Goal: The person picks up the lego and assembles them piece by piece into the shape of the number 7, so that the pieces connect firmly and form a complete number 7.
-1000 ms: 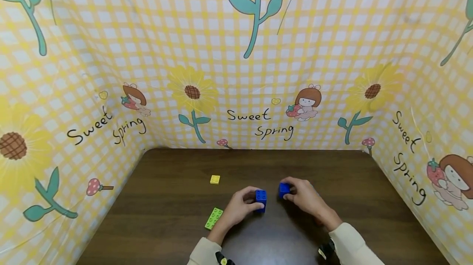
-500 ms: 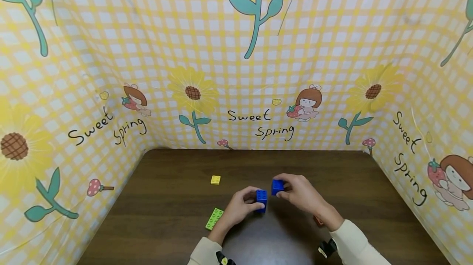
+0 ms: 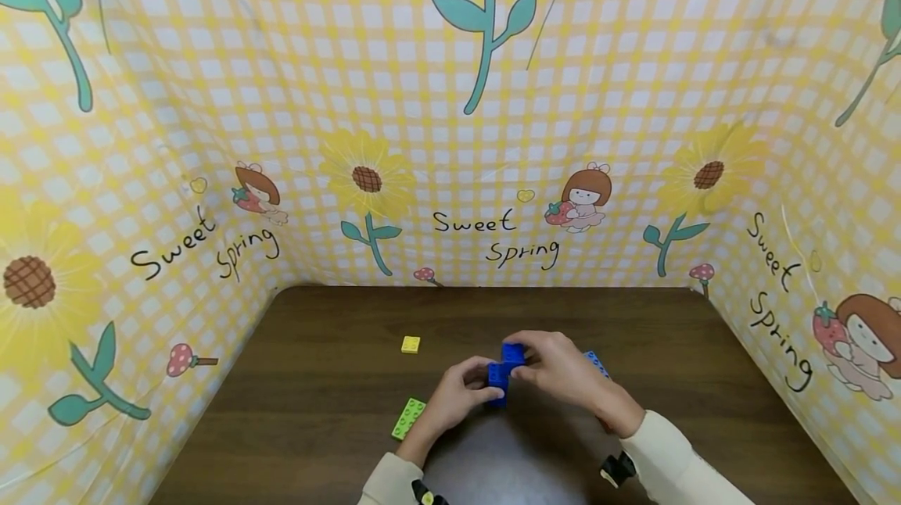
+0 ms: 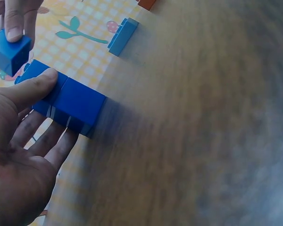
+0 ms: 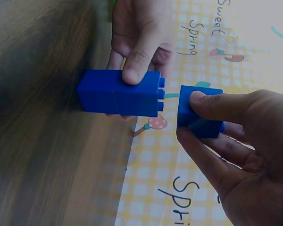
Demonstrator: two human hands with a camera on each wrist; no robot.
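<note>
My left hand (image 3: 454, 399) grips an upright stack of two dark blue toy building bricks (image 5: 118, 96), thumb on the near side and fingers behind. The stack's lower end is right at the wooden tabletop and its studs face up. Between thumb and fingers, my right hand (image 3: 563, 370) pinches another dark blue brick (image 5: 203, 127). In the right wrist view, a small gap separates this brick's flat underside from the stack's studs. From the head, the held brick overlaps the stack's upper right corner.
A small yellow brick (image 3: 411, 345) and a lime green brick (image 3: 408, 419) lie on the left of the table (image 3: 338, 380). A lighter blue brick (image 4: 123, 36) and an orange-red one (image 4: 147, 4) lie to the right, partly behind my right arm. Patterned cloth (image 3: 394, 98) walls the table.
My right hand has carried its blue brick leftward and slightly up, from beside the stack to above its right edge. The left hand and the stack have stayed in place.
</note>
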